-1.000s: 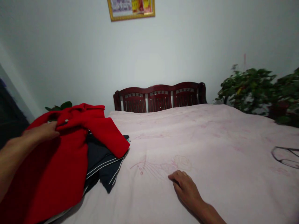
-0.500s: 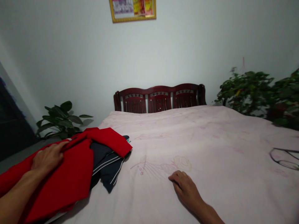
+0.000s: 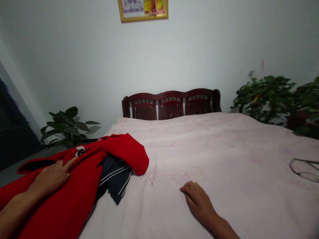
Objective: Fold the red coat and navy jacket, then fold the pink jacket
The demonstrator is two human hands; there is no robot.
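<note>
Right now, our left hand (image 3: 50, 179) lies open on a red jacket (image 3: 63, 212), its fingers spread and pointing toward the headboard, with no visible pinch or grip on the cloth. Our right hand (image 3: 199, 202) holds nothing: its fingers curl loosely and their tips touch the pale pink bed cover (image 3: 231, 149), well apart from the jacket. The jacket lies bunched along the near left edge of the bed and spills over that edge toward the floor, while one red flap (image 3: 132, 154) reaches in toward the middle. Under it, a dark navy garment (image 3: 115, 179) with white piping shows only in part, its lower corner poking out onto the cover. For handling this heap, a flat palm looks like the better touch, since it presses the thick red cloth evenly and seems less likely to drag the dark layer along with it. We would do well to watch that flap, which rests loosely and could slide. Our right hand has room beside the stitched flower pattern (image 3: 195, 174) to steady the cover. Toward the right edge of the bed lies a pair of wire-rimmed glasses (image 3: 305, 170), far from both hands. Beyond the bed stand a dark wooden headboard (image 3: 170, 103) and leafy green plants (image 3: 264, 96) in the right corner.
</note>
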